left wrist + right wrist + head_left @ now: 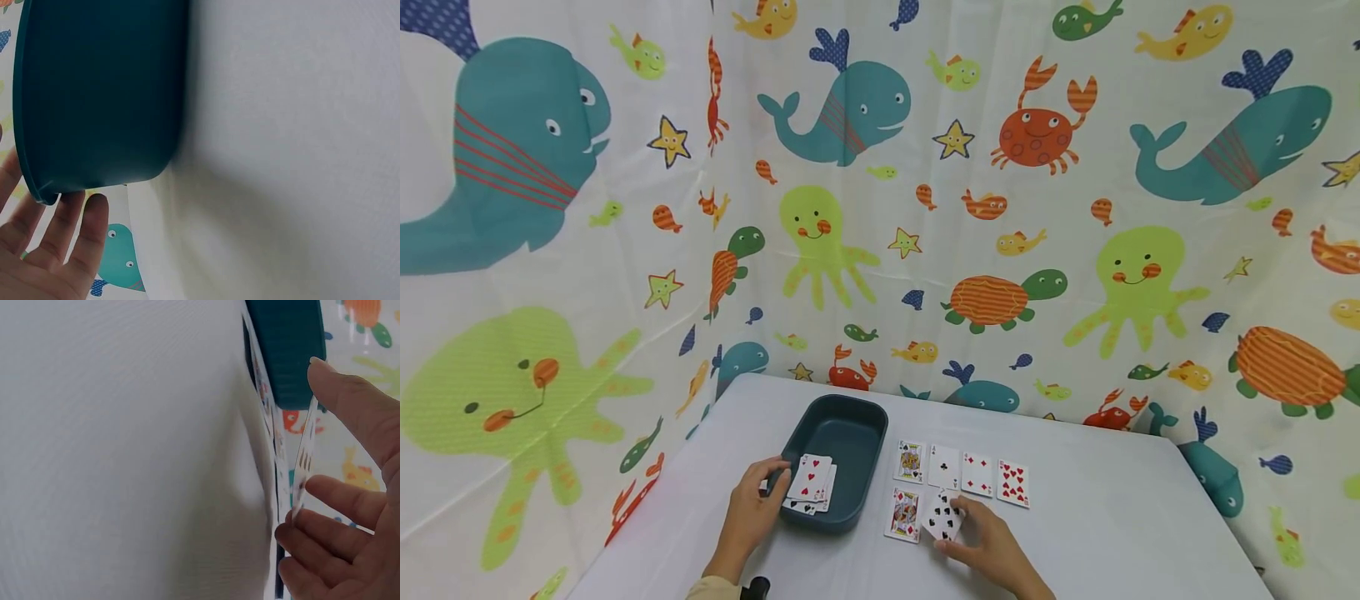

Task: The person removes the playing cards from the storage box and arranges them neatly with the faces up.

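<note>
My right hand (pixel 981 537) pinches a playing card with spades (pixel 943 515) between thumb and fingertips, face up and tilted. In the right wrist view that card shows nearly edge-on. Just left of it lies a red-suited face card (pixel 902 515). My left hand (pixel 756 500) rests its fingertips at the near-left rim of a dark teal tub (pixel 883 417), fingers relaxed. Inside the tub, by that hand, is a small loose pile of cards with a hearts card (pixel 811 477) on top. From the left wrist, the fingers (pixel 90 231) show against the tub's rim.
Beyond my right hand a row of cards lies face up: a face card (pixel 908 462), a clubs card (pixel 943 467), a diamonds card (pixel 977 475) and a hearts card (pixel 1013 484). White cloth (pixel 1120 517) covers the table. A sea-animal curtain (pixel 880 233) hangs behind.
</note>
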Demonstrator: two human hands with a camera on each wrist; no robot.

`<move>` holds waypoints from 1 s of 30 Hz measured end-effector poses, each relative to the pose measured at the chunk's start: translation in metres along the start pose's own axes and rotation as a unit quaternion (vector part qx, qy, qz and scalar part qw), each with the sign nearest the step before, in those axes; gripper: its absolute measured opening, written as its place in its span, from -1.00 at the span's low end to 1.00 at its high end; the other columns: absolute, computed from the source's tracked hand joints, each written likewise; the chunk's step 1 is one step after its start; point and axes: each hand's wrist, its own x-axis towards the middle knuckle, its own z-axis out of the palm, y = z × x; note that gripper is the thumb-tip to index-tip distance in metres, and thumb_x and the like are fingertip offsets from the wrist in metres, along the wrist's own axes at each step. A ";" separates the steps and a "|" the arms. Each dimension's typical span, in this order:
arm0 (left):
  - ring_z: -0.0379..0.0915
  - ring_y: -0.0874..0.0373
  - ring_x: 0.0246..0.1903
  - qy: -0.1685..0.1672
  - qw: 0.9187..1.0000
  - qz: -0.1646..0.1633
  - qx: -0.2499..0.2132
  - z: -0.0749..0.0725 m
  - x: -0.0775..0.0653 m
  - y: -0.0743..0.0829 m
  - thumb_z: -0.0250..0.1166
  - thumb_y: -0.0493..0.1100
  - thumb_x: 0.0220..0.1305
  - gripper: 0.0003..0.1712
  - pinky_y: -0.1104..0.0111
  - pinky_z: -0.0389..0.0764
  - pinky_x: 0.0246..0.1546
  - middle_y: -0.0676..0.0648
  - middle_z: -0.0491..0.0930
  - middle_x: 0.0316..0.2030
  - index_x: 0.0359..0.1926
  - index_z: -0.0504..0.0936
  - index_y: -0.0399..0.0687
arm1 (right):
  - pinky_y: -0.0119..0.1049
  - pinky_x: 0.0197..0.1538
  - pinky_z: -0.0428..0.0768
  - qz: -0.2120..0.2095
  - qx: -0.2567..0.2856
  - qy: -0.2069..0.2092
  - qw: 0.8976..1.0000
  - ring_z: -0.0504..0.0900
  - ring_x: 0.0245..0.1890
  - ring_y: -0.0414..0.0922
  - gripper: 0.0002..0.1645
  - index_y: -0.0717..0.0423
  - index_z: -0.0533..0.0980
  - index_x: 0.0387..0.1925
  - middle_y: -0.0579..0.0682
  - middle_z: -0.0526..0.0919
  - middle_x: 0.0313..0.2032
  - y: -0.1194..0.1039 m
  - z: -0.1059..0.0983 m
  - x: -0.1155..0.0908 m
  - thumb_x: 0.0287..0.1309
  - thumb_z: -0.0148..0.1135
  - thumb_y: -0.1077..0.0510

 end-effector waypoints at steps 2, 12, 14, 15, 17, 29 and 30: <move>0.49 -0.16 0.22 0.001 1.000 0.001 0.000 0.000 -0.001 0.000 0.27 -0.16 0.46 -0.73 0.08 0.57 0.05 -0.22 0.55 0.26 0.10 0.66 -0.14 | 0.14 0.30 0.44 -0.013 -0.012 -0.003 1.000 0.55 0.26 0.19 -0.13 0.24 0.53 0.20 0.16 0.62 0.20 0.002 0.000 0.000 0.00 0.57 -0.21; 0.49 -0.16 0.21 0.005 1.000 0.016 0.000 0.000 0.000 0.001 0.28 -0.18 0.46 -0.72 0.04 0.57 0.05 -0.23 0.55 0.24 0.10 0.66 -0.17 | 0.16 0.26 0.46 -0.056 -0.057 -0.023 0.997 0.55 0.21 0.23 -0.15 0.24 0.53 0.19 0.23 0.60 0.20 0.007 -0.005 0.001 -0.02 0.59 -0.17; 0.49 -0.16 0.22 0.006 1.000 0.020 0.001 0.001 0.000 0.000 0.28 -0.17 0.46 -0.72 0.04 0.58 0.05 -0.22 0.55 0.24 0.10 0.66 -0.17 | 0.19 0.27 0.44 -0.054 -0.058 -0.032 0.996 0.53 0.24 0.25 -0.13 0.22 0.52 0.20 0.25 0.58 0.23 0.009 -0.005 0.001 -0.04 0.60 -0.17; 0.49 -0.16 0.22 0.008 1.000 0.022 0.001 0.001 0.000 -0.001 0.29 -0.17 0.45 -0.72 0.04 0.58 0.05 -0.23 0.56 0.24 0.09 0.66 -0.17 | 0.20 0.27 0.43 -0.055 -0.060 -0.036 0.996 0.52 0.25 0.26 -0.13 0.22 0.52 0.20 0.27 0.56 0.25 0.009 -0.005 0.002 -0.05 0.61 -0.17; 0.49 -0.16 0.22 0.010 1.000 0.024 0.000 0.001 0.000 -0.001 0.29 -0.17 0.45 -0.73 0.04 0.58 0.04 -0.22 0.56 0.24 0.09 0.67 -0.17 | 0.22 0.27 0.42 -0.056 -0.065 -0.046 0.995 0.51 0.26 0.27 -0.12 0.22 0.52 0.20 0.29 0.53 0.27 0.010 -0.005 0.002 -0.06 0.62 -0.16; 0.47 -0.14 0.23 0.007 1.000 0.018 -0.003 0.001 -0.002 -0.001 0.28 -0.16 0.46 -0.73 0.00 0.57 0.08 -0.21 0.55 0.25 0.09 0.66 -0.16 | 0.27 0.31 0.37 -0.040 -0.097 -0.098 0.990 0.42 0.33 0.28 -0.13 0.19 0.53 0.20 0.30 0.47 0.33 0.013 -0.006 0.010 -0.07 0.62 -0.16; 0.47 -0.14 0.23 0.007 1.000 0.017 -0.002 0.001 -0.002 -0.001 0.28 -0.16 0.46 -0.73 0.00 0.57 0.09 -0.21 0.55 0.25 0.09 0.66 -0.16 | 0.27 0.31 0.37 -0.040 -0.097 -0.098 0.990 0.42 0.34 0.29 -0.13 0.19 0.53 0.20 0.30 0.47 0.33 0.013 -0.005 0.011 -0.08 0.62 -0.16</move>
